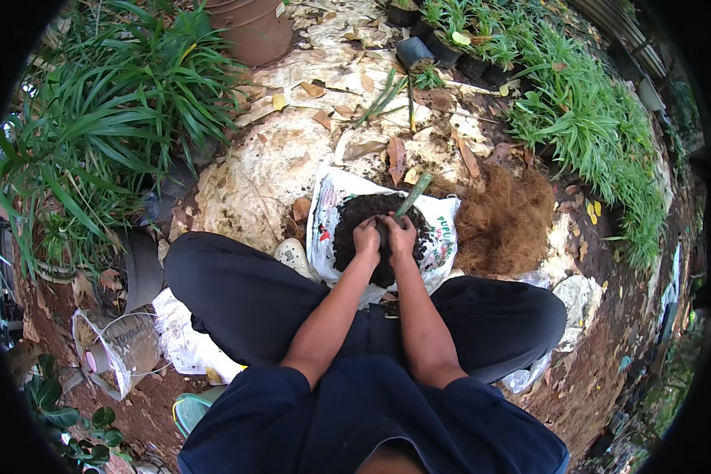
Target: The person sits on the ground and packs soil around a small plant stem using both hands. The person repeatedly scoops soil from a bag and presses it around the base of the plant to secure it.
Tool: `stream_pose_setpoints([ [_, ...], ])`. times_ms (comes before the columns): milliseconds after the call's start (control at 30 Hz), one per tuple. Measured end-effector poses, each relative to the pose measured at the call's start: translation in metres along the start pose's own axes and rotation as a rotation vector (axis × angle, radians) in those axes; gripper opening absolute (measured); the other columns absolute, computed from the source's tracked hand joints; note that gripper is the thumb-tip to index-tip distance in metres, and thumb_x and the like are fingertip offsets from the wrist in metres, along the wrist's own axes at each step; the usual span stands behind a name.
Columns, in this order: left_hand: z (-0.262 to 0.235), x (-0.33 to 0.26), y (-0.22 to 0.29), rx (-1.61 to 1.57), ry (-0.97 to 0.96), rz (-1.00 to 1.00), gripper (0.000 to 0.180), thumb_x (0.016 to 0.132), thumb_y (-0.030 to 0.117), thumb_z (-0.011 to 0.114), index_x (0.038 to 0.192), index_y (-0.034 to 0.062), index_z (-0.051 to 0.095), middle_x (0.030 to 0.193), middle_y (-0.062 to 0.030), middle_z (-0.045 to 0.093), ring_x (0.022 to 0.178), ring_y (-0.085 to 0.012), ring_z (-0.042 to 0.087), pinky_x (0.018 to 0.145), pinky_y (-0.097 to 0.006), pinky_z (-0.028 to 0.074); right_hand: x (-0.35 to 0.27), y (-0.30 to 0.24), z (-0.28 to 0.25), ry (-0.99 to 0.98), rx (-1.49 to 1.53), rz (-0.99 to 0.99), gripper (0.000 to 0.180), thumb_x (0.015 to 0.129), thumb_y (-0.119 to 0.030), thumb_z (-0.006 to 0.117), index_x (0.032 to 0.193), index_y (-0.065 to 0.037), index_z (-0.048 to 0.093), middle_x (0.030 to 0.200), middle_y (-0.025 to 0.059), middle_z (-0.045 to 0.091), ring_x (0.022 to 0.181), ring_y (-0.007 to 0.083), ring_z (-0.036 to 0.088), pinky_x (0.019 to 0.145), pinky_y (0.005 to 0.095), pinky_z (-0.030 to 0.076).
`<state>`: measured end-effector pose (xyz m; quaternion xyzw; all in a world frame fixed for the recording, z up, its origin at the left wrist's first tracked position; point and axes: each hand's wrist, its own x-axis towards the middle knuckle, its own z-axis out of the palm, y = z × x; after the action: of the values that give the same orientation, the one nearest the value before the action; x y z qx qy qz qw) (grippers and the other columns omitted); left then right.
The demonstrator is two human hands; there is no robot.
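Small black pot (384,241), gripped between left hand (366,237) and right hand (400,235) over the dark soil (355,217) on the white sack (328,197), green shoot (413,194) upright; filling step judged underway, next needing soil firmed around the shoot.

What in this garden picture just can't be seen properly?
- Head view: what the left hand and right hand press between them; the fingers cover it.
- The base of the green leaf, behind the right hand.
- How full the white soil bag is; its lower end lies behind the forearms.
- The brown pot, cut off by the top edge.
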<state>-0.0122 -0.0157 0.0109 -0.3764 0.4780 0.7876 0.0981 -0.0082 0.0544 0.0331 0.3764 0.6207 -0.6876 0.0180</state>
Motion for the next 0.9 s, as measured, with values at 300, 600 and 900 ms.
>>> stream_pose_setpoints([
  [300, 0.002, 0.005, -0.008, 0.138, -0.014, 0.065, 0.032, 0.097, 0.019, 0.048, 0.107, -0.0032, 0.069, 0.101, -0.0124, 0.069, 0.092, -0.0206, 0.064, 0.084, -0.033, 0.048, -0.004, 0.004, 0.006, 0.003, 0.075, -0.086, 0.038, 0.076, -0.019, 0.075, 0.107, -0.003, 0.060, 0.097, 0.0092, 0.065, 0.088, 0.0214, 0.061, 0.083, 0.0334, 0.048],
  [600, 0.005, 0.006, -0.010, 0.256, -0.023, 0.178, 0.031, 0.097, 0.020, 0.048, 0.106, -0.0001, 0.069, 0.103, -0.0140, 0.070, 0.094, -0.0228, 0.066, 0.084, -0.034, 0.049, -0.007, -0.001, 0.010, 0.006, 0.268, 0.015, 0.038, 0.078, -0.019, 0.075, 0.109, -0.001, 0.059, 0.102, 0.0094, 0.062, 0.091, 0.0199, 0.059, 0.083, 0.0322, 0.047],
  [900, 0.008, -0.004, -0.005, 0.423, -0.046, 0.256, 0.035, 0.098, 0.029, 0.048, 0.111, 0.0035, 0.069, 0.110, -0.0153, 0.069, 0.104, -0.0269, 0.065, 0.089, -0.036, 0.048, -0.005, 0.000, 0.007, -0.030, 0.354, 0.070, 0.037, 0.078, -0.021, 0.076, 0.105, -0.003, 0.059, 0.094, 0.0072, 0.062, 0.086, 0.0199, 0.059, 0.081, 0.0332, 0.048],
])
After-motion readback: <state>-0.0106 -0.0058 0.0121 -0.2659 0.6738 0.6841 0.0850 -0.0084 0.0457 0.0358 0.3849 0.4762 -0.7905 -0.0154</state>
